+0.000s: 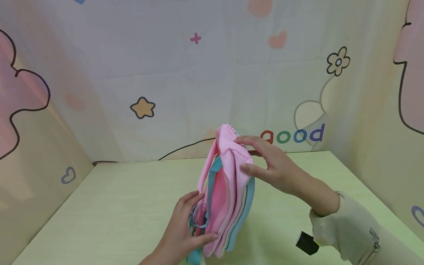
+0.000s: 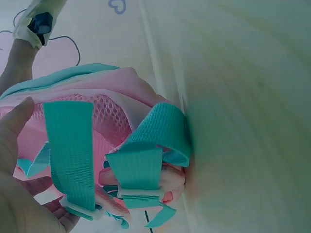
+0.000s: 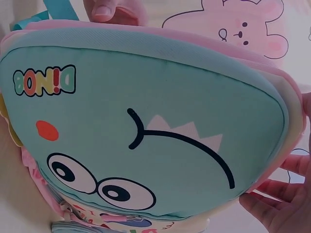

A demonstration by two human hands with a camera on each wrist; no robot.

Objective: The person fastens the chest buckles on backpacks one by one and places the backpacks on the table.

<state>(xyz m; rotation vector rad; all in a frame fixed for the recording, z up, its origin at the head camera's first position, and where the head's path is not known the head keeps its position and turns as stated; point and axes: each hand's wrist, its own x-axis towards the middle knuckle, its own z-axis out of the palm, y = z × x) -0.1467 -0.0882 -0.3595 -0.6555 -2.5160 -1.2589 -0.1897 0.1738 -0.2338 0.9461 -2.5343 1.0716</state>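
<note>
Pastel cloth (image 1: pixel 185 84) printed with hearts backs a pale table (image 1: pixel 116 206). The left hand (image 1: pixel 182 221) grips the lower side of a pink-and-teal backpack (image 1: pixel 222 198), thumb at its edge, fingers by the back straps; the right hand (image 1: pixel 273 162) pinches the upper side between thumb and fingers. Between them the backpack stands nearly edge-on to the head camera; whether its base rests on the table cannot be told. Holding it at two places probably steadies the soft body. Beyond, a black device (image 1: pixel 307 243) sits by the right sleeve (image 1: pixel 357 228). Only the right wrist view reveals the upside-down cartoon face (image 3: pixel 160 126); the left wrist view best shows the teal webbing (image 2: pixel 70 155).
</note>
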